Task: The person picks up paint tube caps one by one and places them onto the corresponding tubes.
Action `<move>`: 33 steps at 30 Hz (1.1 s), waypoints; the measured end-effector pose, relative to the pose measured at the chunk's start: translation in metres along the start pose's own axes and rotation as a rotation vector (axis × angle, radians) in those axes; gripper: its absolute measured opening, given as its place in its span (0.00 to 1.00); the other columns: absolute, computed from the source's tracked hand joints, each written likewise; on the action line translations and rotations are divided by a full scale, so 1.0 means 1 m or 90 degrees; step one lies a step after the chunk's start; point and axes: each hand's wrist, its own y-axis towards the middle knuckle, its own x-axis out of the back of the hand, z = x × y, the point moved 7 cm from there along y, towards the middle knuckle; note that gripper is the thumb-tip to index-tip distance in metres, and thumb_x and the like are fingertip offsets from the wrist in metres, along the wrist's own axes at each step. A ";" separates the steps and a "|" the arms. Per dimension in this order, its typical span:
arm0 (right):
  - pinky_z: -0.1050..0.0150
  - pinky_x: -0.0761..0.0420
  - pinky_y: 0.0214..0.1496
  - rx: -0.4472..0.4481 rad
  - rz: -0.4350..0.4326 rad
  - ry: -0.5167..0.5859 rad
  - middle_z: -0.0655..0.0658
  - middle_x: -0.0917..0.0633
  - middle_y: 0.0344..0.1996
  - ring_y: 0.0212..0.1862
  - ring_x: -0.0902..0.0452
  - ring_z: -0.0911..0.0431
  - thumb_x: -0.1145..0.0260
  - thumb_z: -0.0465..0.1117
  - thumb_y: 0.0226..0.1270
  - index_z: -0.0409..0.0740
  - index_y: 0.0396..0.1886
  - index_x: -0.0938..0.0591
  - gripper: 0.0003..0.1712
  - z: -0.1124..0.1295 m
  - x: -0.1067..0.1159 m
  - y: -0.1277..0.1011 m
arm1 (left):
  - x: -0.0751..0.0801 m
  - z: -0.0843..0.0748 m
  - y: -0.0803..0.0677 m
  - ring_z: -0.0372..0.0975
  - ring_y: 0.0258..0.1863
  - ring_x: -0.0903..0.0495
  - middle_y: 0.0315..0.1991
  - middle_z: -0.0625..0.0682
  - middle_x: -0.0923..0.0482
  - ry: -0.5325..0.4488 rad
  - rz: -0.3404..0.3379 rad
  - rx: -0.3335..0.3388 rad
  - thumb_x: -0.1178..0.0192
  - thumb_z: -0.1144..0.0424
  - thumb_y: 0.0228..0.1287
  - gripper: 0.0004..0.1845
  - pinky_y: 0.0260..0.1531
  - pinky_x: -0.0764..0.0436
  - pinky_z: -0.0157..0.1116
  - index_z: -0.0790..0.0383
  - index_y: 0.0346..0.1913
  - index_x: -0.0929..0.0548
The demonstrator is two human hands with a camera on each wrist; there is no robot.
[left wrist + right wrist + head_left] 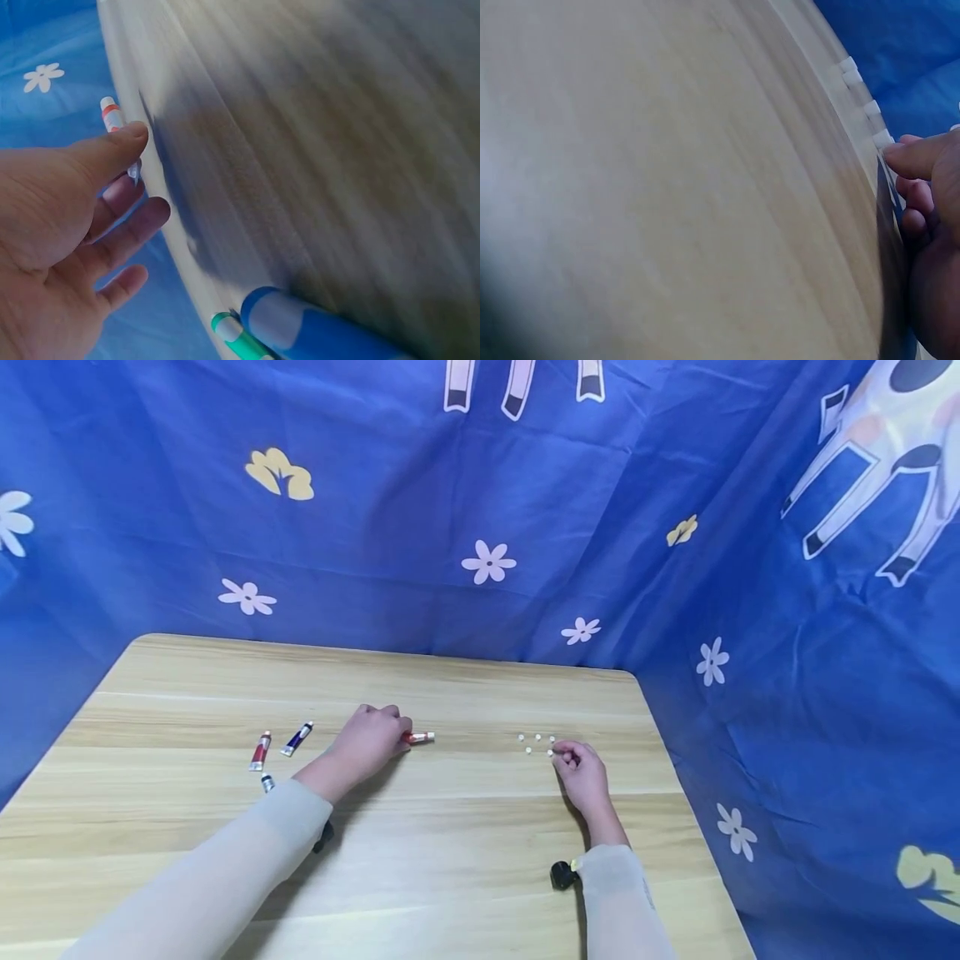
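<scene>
My left hand (372, 735) is over the middle of the table. Its thumb and fingers pinch a small red-and-white paint tube (422, 737), whose white end points right in the head view. In the left wrist view the thumb lies across this paint tube (112, 116), and the lower fingers are spread. Farther right, my right hand (584, 774) is low at a group of small white caps (537, 737). Its thumb and forefinger pinch the nearest white cap (883, 139) at their tips, with the other fingers curled in.
Left of my left arm lie a red paint tube (260, 752), a dark blue paint tube (297, 739) and another tube (267, 782) partly hidden by the sleeve. Blue patterned cloth (360, 543) hangs behind and right of the wooden table (450, 860).
</scene>
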 end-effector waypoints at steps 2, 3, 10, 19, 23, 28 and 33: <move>0.75 0.24 0.39 0.001 0.005 -0.016 0.47 0.20 0.41 0.42 0.24 0.58 0.27 0.32 0.72 0.42 0.55 0.11 0.14 0.001 -0.001 0.001 | -0.002 0.003 0.002 0.44 0.34 0.15 0.34 0.50 0.16 -0.006 0.007 0.001 0.22 0.59 0.65 0.08 0.50 0.14 0.56 0.55 0.39 0.11; 0.75 0.24 0.39 0.003 0.006 -0.023 0.47 0.20 0.41 0.42 0.25 0.58 0.27 0.33 0.72 0.43 0.54 0.10 0.14 0.002 -0.002 0.002 | -0.002 0.005 0.003 0.45 0.35 0.15 0.34 0.51 0.15 -0.009 0.011 0.003 0.22 0.59 0.65 0.08 0.50 0.14 0.56 0.55 0.40 0.11; 0.73 0.26 0.38 0.012 0.010 -0.053 0.48 0.21 0.37 0.39 0.26 0.59 0.25 0.33 0.71 0.46 0.55 0.09 0.14 0.006 -0.005 0.005 | -0.009 0.013 0.007 0.44 0.35 0.16 0.34 0.50 0.15 -0.034 0.026 0.011 0.22 0.58 0.66 0.08 0.44 0.15 0.53 0.55 0.40 0.11; 0.71 0.25 0.38 0.018 -0.008 -0.078 0.50 0.21 0.35 0.37 0.27 0.59 0.24 0.36 0.71 0.47 0.52 0.08 0.12 0.006 -0.006 0.006 | -0.013 0.022 0.011 0.44 0.35 0.17 0.33 0.50 0.15 -0.114 0.026 0.040 0.22 0.58 0.66 0.08 0.43 0.15 0.56 0.56 0.40 0.10; 0.70 0.26 0.38 0.017 -0.011 -0.080 0.51 0.22 0.34 0.37 0.27 0.60 0.24 0.36 0.71 0.47 0.49 0.08 0.10 0.006 -0.006 0.005 | -0.014 0.025 0.011 0.43 0.35 0.17 0.33 0.49 0.15 -0.126 0.027 0.049 0.22 0.58 0.65 0.08 0.43 0.16 0.56 0.56 0.41 0.10; 0.70 0.26 0.37 0.015 -0.011 -0.071 0.50 0.23 0.34 0.36 0.27 0.59 0.24 0.36 0.71 0.47 0.51 0.08 0.11 0.006 -0.006 0.004 | -0.014 0.024 0.011 0.43 0.36 0.17 0.34 0.49 0.15 -0.136 0.030 0.059 0.22 0.57 0.65 0.09 0.43 0.17 0.56 0.55 0.42 0.10; 0.70 0.25 0.39 0.025 -0.006 -0.077 0.50 0.22 0.35 0.37 0.27 0.59 0.23 0.37 0.71 0.48 0.54 0.08 0.14 0.006 -0.006 0.004 | -0.012 0.022 0.011 0.43 0.36 0.18 0.34 0.49 0.16 -0.139 0.021 0.066 0.22 0.58 0.65 0.09 0.44 0.18 0.55 0.55 0.41 0.11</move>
